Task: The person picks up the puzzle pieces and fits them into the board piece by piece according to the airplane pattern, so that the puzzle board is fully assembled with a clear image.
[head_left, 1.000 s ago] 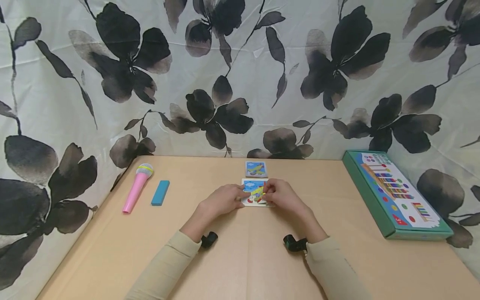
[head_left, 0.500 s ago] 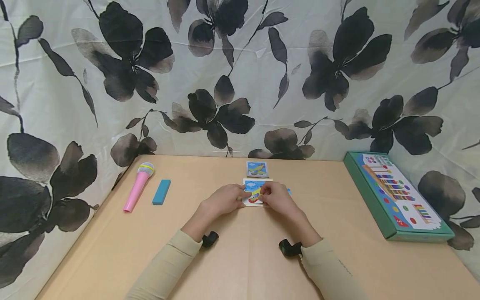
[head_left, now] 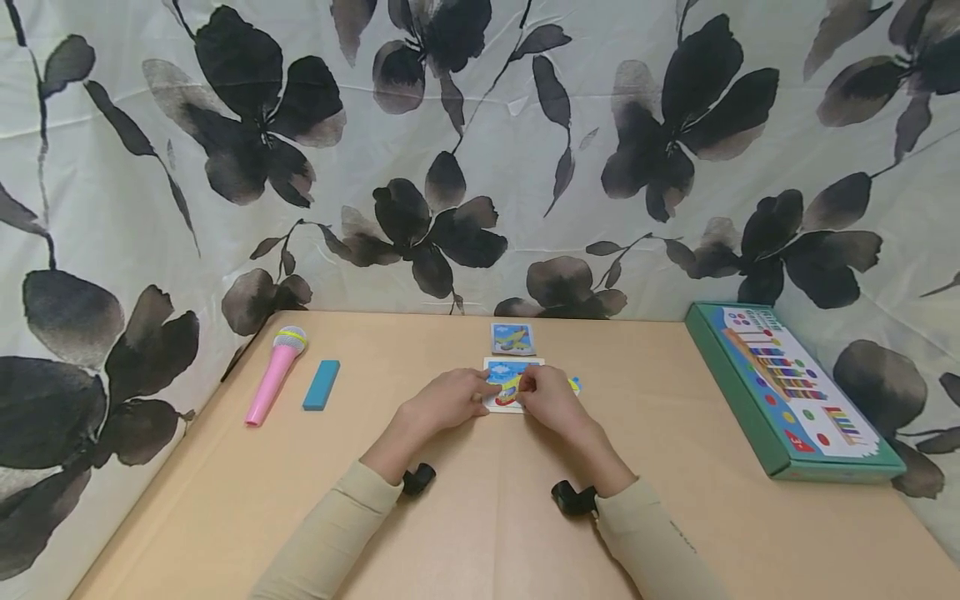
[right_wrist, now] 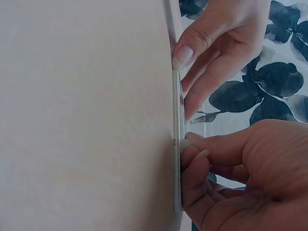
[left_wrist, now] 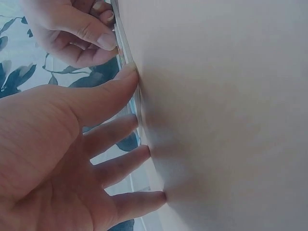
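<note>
A small white-edged picture board [head_left: 504, 367] with a blue sky and a yellow airplane lies flat on the table. My left hand [head_left: 446, 402] rests at its left side, with the thumb on the near edge and nearly straight fingers touching it. My right hand [head_left: 555, 402] is over the board's right part. Its thumb and curled index finger pinch a flat yellow-and-blue puzzle piece [head_left: 576, 385], which juts out past the board's right edge. The hand covers most of that piece. In the right wrist view the board [right_wrist: 177, 159] shows only as a thin edge.
Just behind the board lies a similar blue picture card [head_left: 513, 338]. To the left are a pink toy microphone [head_left: 273, 379] and a blue block [head_left: 321, 385]. A green-sided box [head_left: 795, 392] lies at the right. Floral cloth [head_left: 480, 158] hangs behind the table [head_left: 450, 533].
My right hand has shifted left across the board, and the piece's end now shows beyond its right edge. My left hand has stayed in place.
</note>
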Action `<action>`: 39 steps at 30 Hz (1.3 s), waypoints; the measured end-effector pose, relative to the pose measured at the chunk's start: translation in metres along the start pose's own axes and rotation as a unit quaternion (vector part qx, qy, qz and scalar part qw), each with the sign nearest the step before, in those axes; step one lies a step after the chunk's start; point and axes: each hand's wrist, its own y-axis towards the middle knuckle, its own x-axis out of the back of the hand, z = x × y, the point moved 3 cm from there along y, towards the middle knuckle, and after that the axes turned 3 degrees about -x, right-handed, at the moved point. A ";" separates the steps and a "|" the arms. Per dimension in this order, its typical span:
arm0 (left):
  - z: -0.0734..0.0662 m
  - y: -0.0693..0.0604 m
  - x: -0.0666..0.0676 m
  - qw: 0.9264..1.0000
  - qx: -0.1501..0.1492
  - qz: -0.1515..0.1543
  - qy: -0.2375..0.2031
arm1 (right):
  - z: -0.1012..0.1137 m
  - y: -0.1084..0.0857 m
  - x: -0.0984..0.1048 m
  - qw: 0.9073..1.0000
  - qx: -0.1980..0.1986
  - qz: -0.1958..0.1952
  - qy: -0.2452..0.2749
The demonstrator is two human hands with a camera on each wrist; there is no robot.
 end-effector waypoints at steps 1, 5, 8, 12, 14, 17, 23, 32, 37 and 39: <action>0.000 0.000 0.000 1.000 0.001 0.001 -0.001 | 0.000 0.000 -0.001 1.000 -0.004 0.002 0.002; 0.001 -0.001 0.000 1.000 0.001 0.001 -0.003 | -0.001 0.000 -0.003 1.000 -0.021 0.010 0.010; 0.002 0.000 -0.001 1.000 -0.001 0.001 -0.003 | 0.000 0.000 -0.002 1.000 -0.011 0.005 0.006; 0.002 0.000 -0.001 1.000 -0.003 -0.002 -0.006 | 0.002 0.000 -0.001 1.000 0.010 -0.001 -0.001; 0.002 0.000 -0.001 1.000 -0.003 -0.004 -0.009 | 0.001 0.000 0.000 1.000 0.010 0.000 -0.003; 0.001 0.000 0.000 1.000 -0.002 -0.005 -0.014 | 0.001 -0.001 0.000 1.000 0.007 0.001 -0.006; 0.000 0.000 0.000 1.000 0.000 -0.004 -0.012 | 0.000 0.001 -0.001 1.000 -0.009 -0.006 -0.003; 0.000 -0.001 0.001 1.000 -0.007 -0.002 -0.012 | -0.003 0.003 -0.002 1.000 -0.020 0.021 -0.001; 0.001 -0.001 0.001 1.000 -0.005 -0.002 -0.013 | -0.002 0.004 0.003 0.999 0.009 0.041 0.000; 0.002 -0.001 0.001 1.000 -0.006 -0.002 -0.010 | -0.001 0.005 0.002 0.999 0.029 0.041 -0.012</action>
